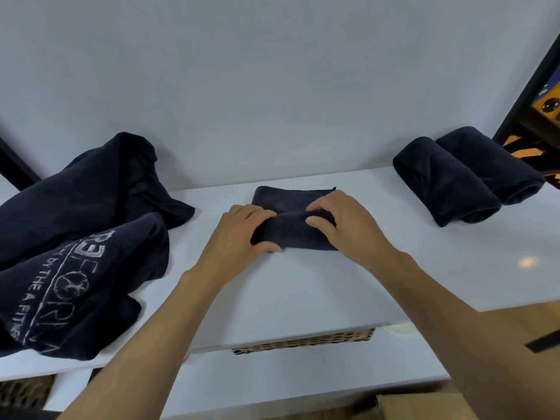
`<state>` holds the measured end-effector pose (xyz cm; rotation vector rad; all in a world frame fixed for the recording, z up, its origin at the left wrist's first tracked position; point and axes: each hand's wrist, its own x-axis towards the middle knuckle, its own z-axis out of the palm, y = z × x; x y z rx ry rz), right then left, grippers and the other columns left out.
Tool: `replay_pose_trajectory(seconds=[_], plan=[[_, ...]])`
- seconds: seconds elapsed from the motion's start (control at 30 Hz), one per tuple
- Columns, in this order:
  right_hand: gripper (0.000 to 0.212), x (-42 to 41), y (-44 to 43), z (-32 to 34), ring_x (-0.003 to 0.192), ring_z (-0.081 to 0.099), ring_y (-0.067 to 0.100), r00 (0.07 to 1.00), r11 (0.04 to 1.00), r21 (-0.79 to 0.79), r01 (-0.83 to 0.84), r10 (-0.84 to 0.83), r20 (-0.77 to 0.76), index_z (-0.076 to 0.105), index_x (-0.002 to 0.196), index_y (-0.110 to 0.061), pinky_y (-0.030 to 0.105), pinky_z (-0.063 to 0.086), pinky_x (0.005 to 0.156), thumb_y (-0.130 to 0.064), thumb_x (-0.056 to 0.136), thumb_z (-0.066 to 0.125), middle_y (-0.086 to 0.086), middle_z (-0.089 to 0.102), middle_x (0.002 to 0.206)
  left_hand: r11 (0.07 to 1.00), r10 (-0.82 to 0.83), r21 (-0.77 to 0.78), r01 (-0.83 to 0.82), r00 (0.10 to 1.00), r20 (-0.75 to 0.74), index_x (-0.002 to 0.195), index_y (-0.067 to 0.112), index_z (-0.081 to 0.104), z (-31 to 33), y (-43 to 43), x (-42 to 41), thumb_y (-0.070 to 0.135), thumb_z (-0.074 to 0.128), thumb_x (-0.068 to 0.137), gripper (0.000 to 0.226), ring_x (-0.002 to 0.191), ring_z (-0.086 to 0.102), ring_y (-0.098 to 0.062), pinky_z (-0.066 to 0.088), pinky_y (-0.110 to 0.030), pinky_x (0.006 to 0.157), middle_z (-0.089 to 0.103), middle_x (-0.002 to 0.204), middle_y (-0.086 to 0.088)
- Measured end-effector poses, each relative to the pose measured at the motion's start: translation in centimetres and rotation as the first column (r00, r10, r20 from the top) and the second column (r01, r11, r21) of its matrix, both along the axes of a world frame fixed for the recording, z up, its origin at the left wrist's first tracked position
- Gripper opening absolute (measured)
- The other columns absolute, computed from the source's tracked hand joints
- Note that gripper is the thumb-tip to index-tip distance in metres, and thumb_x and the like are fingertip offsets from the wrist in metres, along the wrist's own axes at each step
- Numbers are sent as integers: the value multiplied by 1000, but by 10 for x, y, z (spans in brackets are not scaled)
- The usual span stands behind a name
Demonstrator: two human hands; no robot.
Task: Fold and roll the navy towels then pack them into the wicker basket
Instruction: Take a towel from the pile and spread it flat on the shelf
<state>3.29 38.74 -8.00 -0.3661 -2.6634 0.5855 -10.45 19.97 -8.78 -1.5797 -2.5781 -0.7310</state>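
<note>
A folded navy towel lies on the white shelf top in the middle, its near end rolled up. My left hand grips the roll's left end and my right hand grips its right end; the flat tail of the towel shows beyond my fingers. Two finished navy rolls lie side by side at the far right. A heap of loose navy towels, one with white printed lettering, fills the left side. The wicker basket shows only as a strip of rim under the shelf's front edge.
A white wall rises behind the shelf. A dark frame with orange items stands at the right edge. A second woven piece sits at bottom left and a cardboard box at the bottom.
</note>
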Motion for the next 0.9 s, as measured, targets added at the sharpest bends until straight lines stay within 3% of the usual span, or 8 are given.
replay_pose_trajectory(seconds=[0.17,0.33,0.43,0.53,0.6,0.7,0.77,0.9], plan=[[44,19,-7,-10,102,55,20,989,959,246,-144,135,53,58,124,-24,34,40,87,-46,87,65,-6,58,123,999,16,-38,-6,967,254,102,27,68,25,7,-3,34,77,80,24,87,56,-8,44,-19,72,64,92,11],[27,17,2,18,92,56,0,971,961,-231,-155,191,143,63,115,-32,12,42,79,-39,89,66,-22,61,99,983,13,-164,80,865,501,92,25,73,35,5,-17,46,67,85,23,84,66,-14,51,-35,80,71,86,2],[21,-1,13,29,93,60,6,952,940,-331,-83,173,253,68,106,-31,18,46,79,-44,90,62,-16,65,95,991,64,-135,-7,904,423,95,23,71,34,14,-19,44,61,92,24,92,64,-17,48,-34,85,70,94,3],[23,-15,19,29,98,60,14,954,962,-275,3,79,288,69,101,-30,34,48,90,-49,90,60,-9,67,100,997,56,36,-63,984,172,111,30,67,28,14,-11,47,70,83,32,98,57,-9,45,-27,88,65,102,12],[18,-15,15,23,97,59,13,986,977,-201,67,-34,165,67,99,-29,39,46,94,-44,91,60,-10,64,100,1000,7,-3,-7,992,125,115,36,63,25,12,-5,50,74,77,42,95,54,-8,44,-26,83,62,100,15],[18,-3,4,8,97,56,14,999,999,17,47,-47,-26,62,104,-27,39,40,94,-42,94,57,-9,60,106,998,12,-59,4,966,258,109,30,67,29,17,-13,42,76,79,34,92,56,-11,47,-28,81,64,97,10],[38,4,2,-1,105,51,14,999,993,117,-27,22,41,57,120,-28,33,34,94,-49,89,62,-11,56,120,995,21,-96,14,933,360,102,27,69,35,24,-25,41,74,81,26,90,61,-10,50,-30,81,68,93,9],[42,-5,13,9,99,52,14,989,999,27,-39,34,143,57,120,-29,32,41,88,-48,84,67,-11,57,114,988,36,-148,43,870,491,93,24,71,40,38,-44,46,68,85,24,86,67,-12,52,-31,78,73,87,6]])
